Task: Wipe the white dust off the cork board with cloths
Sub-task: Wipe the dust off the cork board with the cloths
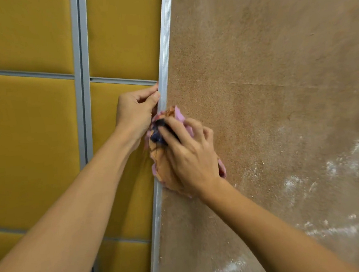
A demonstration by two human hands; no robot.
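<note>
Step in hand: wiping. The stroke sits at the left margin of the cork board (266, 75), at mid-height of the frame.

Right hand (188, 154): it lies over a bunched cloth (161, 165) of pink, orange and dark blue, and presses it against the cork just beside the aluminium frame (165, 51). The fingers are spread and bent over the wad, with the palm on top. The hand is blurred, so whether the fingertips hook under the cloth's edge cannot be told with certainty. It appears to be a clamping hold rather than a flat push.

Left hand (135, 115): the fingers and thumb are curled round the outer edge of the aluminium frame, just above the cloth, and grip it. This hand likely steadies the board against the wiping pressure. It carries no cloth.

Condition of the surface: the cork around the cloth and in the upper right of the frame looks largely free of powder. The white dust (344, 161) lies in streaks and patches in the lower right and along the bottom centre, well apart from the cloth. The task is therefore judged to be partly done.

Next move calls for:
- carrying the cloth rightward and down to the dusty patches;
- keeping firm pressure, since cork grain traps powder;
- maintaining the left-hand grip on the frame.

Yellow padded wall panels (30, 136) fill the left of the frame.
</note>
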